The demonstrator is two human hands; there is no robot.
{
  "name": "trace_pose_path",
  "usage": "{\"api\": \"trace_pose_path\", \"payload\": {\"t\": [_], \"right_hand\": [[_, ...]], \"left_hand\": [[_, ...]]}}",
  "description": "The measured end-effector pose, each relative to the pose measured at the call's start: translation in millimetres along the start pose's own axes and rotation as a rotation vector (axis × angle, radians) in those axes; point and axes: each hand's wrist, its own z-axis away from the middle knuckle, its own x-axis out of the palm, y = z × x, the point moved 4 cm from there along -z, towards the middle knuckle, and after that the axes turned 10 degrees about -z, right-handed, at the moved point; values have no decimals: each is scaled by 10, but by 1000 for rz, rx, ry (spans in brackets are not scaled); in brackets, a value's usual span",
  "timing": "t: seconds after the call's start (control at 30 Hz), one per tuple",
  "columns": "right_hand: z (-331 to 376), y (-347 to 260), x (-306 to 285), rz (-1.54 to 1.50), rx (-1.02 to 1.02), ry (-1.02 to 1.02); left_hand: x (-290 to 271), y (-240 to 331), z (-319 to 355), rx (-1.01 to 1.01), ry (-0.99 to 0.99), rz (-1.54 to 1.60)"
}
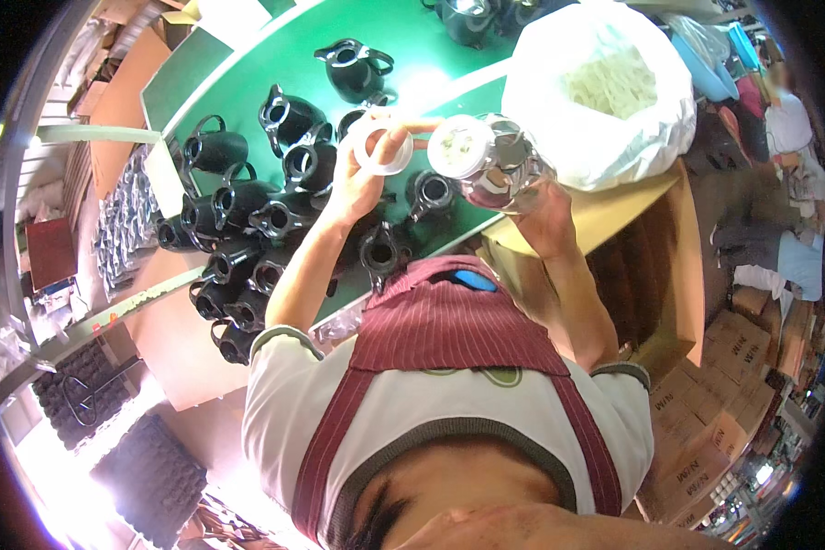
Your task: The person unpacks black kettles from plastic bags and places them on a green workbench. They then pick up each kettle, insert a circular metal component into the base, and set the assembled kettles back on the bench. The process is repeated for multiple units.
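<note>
Over the green table, my left hand (365, 183) grips a white plastic ring (382, 151), its fingers curled around and into it. Beside it, my right hand (548, 220) is closed on a shiny, mirror-like flask (509, 170), tilted so that its round white top (458, 147) faces up and toward the left hand. The ring and the flask are apart, though the left fingertips come near the white top. Below and left of the hands stand several glossy black jugs (307, 167) with handles and open mouths; one black jug (431, 191) is just under the flask.
A white plastic bag (550, 119) with translucent pieces inside stands right of the flask. Below it is an open cardboard box (687, 266) with dividers. The green tabletop (266, 69) carries more black jugs at its far side. Stacked cartons (706, 403) and other people are at the right.
</note>
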Motion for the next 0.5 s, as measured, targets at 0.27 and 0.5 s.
{"api": "trace_pose_path", "payload": {"t": [0.27, 0.5], "right_hand": [[-501, -85, 326, -27, 17, 127], [-568, -99, 400, -132, 44, 151]], "left_hand": [[-1516, -1001, -1541, 146, 251, -1279], [-1918, -1470, -1980, -24, 50, -1543]]}}
